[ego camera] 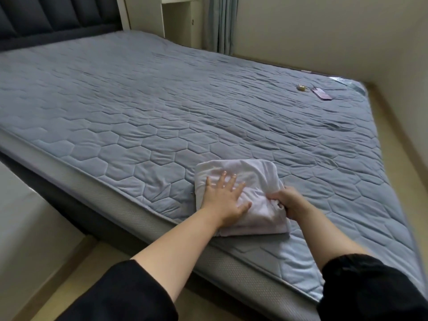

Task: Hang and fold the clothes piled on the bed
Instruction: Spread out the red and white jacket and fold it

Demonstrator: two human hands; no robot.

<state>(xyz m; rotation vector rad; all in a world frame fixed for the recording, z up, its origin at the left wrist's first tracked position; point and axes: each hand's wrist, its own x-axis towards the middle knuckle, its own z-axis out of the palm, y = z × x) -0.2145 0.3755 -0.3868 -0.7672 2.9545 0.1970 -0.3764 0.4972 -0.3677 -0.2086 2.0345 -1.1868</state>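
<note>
White garment (243,195) folded square, creased, left hand (223,198) flat on it, right hand (288,201) gripping its edge.

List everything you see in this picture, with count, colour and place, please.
garment: one, white, folded, near bed edge
bed: one, blue-grey quilted cover, fills view
headboard: one, dark, top left
phone: one, pinkish, bed's far right corner
round thing: one, yellowish, left of phone
curtain: one, grey-blue, behind bed
left hand: one, flat on garment
right hand: one, grips garment's right edge
sleeves: two, black, bottom
</note>
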